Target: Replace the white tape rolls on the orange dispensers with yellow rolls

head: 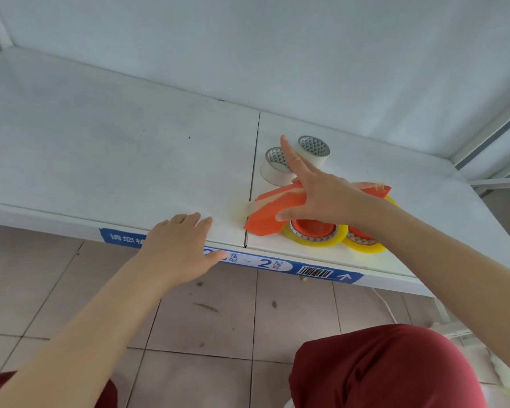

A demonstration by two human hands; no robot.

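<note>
Orange dispensers point(273, 212) (two, yellow rolls point(315, 235) fitted) lie on the shelf point(115, 160) under the right hand point(321, 195), which is spread open, apparently touching one. White rolls point(277, 167) stand just beyond its fingers. Left hand point(180, 248) rests open at the shelf edge.

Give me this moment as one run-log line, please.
left hand: open, flat on shelf edge | right hand: open over orange dispensers | yellow rolls: mounted | white tape rolls: off, behind
</note>
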